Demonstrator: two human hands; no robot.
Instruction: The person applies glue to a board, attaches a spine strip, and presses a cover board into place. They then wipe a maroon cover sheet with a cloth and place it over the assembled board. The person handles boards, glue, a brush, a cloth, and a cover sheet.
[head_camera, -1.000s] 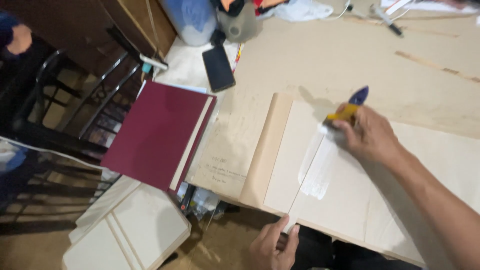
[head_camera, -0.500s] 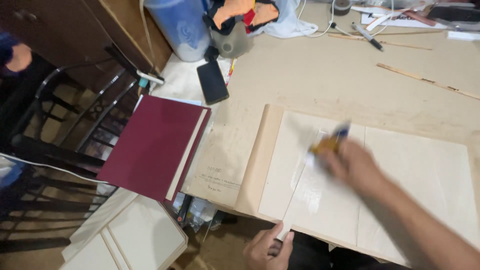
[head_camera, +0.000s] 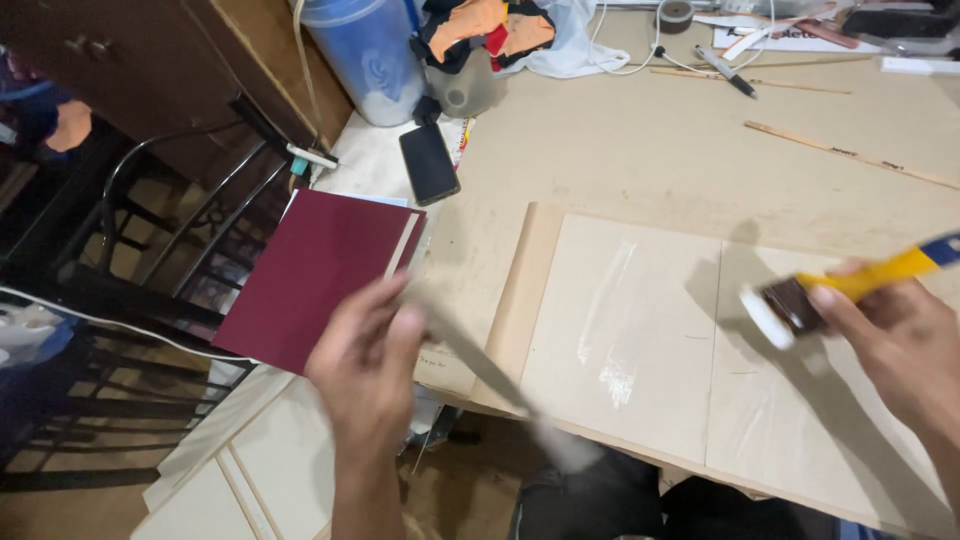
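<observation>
Lifted since a second ago, the right hand (head_camera: 905, 345) grips a yellow-handled flat paintbrush (head_camera: 800, 300) above the pale board panel (head_camera: 640, 330), beside its wet glue streak (head_camera: 605, 310). Left hand (head_camera: 365, 370) now swings a blurred thin strip (head_camera: 480, 370), fingers closed around it. Spreading glue evenly to the edges would serve best.

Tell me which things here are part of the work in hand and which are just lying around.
In use: right hand holding yellow-handled brush; left hand holding thin strip; pale boards with wet streak.

Lying about: maroon book, phone, blue jug, marker, wooden stick.
</observation>
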